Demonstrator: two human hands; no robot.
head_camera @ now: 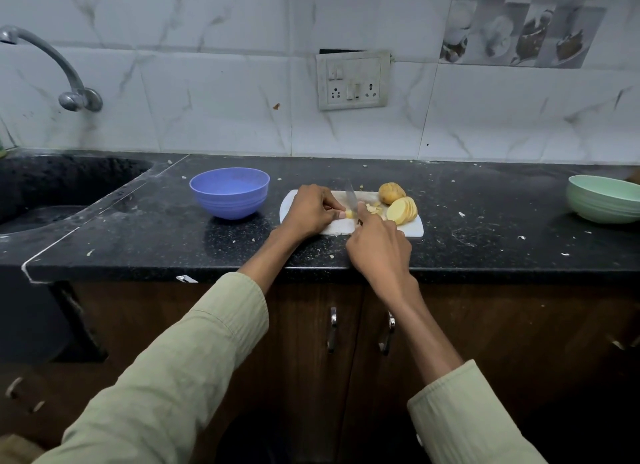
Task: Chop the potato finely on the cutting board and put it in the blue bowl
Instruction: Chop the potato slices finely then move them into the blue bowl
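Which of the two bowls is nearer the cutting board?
The blue bowl, just left of the cutting board; the green bowl sits far off at the counter's right edge.

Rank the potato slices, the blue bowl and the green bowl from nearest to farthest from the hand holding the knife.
From the right hand:
1. Potato slices, just beyond it on the cutting board.
2. Blue bowl, to its left on the counter.
3. Green bowl, far right at the frame edge.
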